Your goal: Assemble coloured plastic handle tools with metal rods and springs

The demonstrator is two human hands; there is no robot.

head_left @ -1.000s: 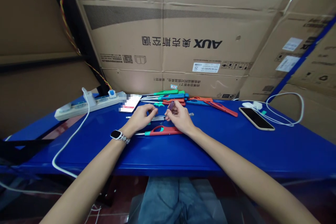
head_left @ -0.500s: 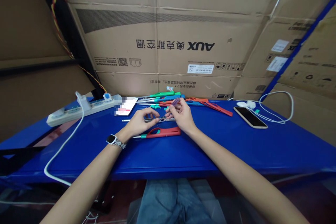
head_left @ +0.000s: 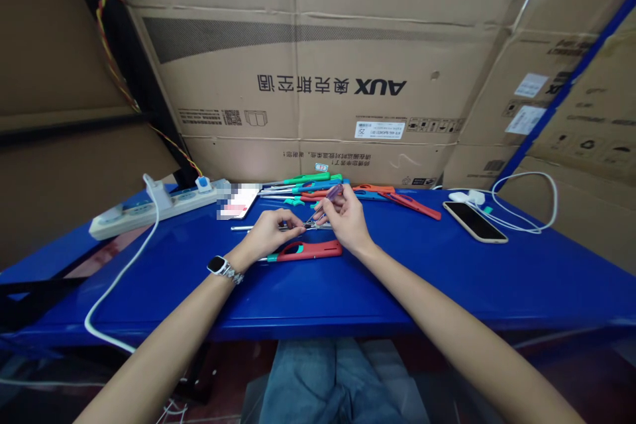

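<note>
In the head view, my right hand (head_left: 348, 217) is closed around the purple handle of a small screwdriver (head_left: 334, 193), its thin shaft slanting down to the left. My left hand (head_left: 273, 230) pinches finger and thumb together at the screwdriver's lower end. A tiny dark part shows there, too small to name. Beneath both hands a thin metal tube (head_left: 239, 228) lies across the table, partly covered by the fingers. Nearer to me rests a red long-necked lighter (head_left: 318, 250) with a green trigger, its neck partly behind my left wrist.
Several long-necked lighters (head_left: 313, 178) in green, blue, red and orange lie along the cardboard wall (head_left: 328, 46). A phone (head_left: 476, 221) and white cable (head_left: 539, 230) lie right. A power strip (head_left: 183, 202) and a pale, partly blurred flat item (head_left: 243, 201) are left on the blue table (head_left: 422, 278).
My left hand has moved slightly right, and its finger and thumb have closed together at the screwdriver's lower end. My right hand has barely moved and keeps the screwdriver.
</note>
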